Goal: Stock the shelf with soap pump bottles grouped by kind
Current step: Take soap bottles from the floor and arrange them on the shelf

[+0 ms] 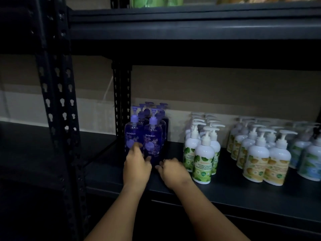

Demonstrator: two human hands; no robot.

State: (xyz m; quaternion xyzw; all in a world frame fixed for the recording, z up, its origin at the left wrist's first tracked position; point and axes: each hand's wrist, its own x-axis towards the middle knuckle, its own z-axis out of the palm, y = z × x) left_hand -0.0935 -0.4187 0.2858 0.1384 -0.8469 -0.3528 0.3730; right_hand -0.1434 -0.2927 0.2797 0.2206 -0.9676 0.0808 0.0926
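A dark metal shelf [225, 192] fills the frame. At right stand white bottles [203, 159] with green, yellow and blue labels, in groups. At centre left stands a cluster of purple bottles [152, 136]. The left hand [137, 168] grips the front left purple one; the right hand [172, 171] rests beside the cluster's base, fingers loosely curled, holding nothing.

On the shelf [225, 192], purple bottles [152, 136] stand left of the white bottles [205, 153].
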